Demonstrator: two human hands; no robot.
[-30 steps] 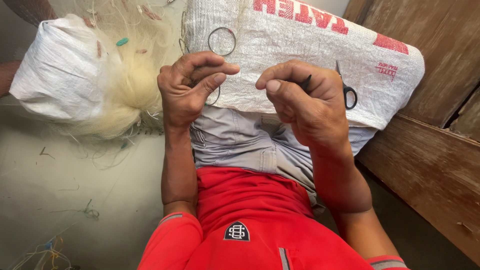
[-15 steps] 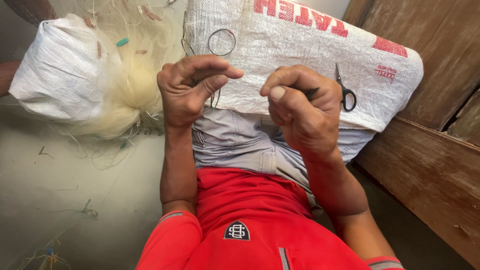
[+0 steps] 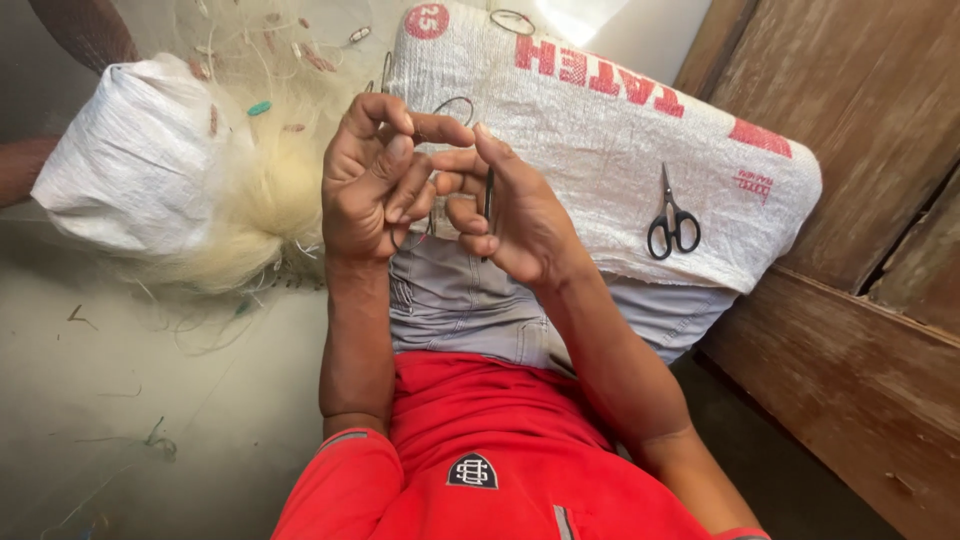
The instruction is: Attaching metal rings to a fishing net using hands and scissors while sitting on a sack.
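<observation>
My left hand (image 3: 372, 185) is raised over my lap, thumb and forefinger pinched on a thin line that is hard to make out. My right hand (image 3: 515, 215) touches it from the right and grips a slim dark needle-like tool (image 3: 488, 196) upright between its fingers. Both hands hover above a white woven sack (image 3: 600, 120) lying across my grey shorts. A thin metal ring (image 3: 456, 103) lies on the sack just behind my fingertips. A pale bundle of fishing net (image 3: 262, 185) with small floats sits left of my left hand.
Small black-handled scissors (image 3: 672, 226) lie on the sack to the right. A second ring (image 3: 512, 20) rests at the sack's far edge. A white bag (image 3: 130, 170) lies under the net. Wooden panels (image 3: 860, 300) stand on the right, a concrete floor (image 3: 120, 400) on the left.
My right hand has moved left to meet my left hand, uncovering the scissors. The dark tool now stands upright between the two hands.
</observation>
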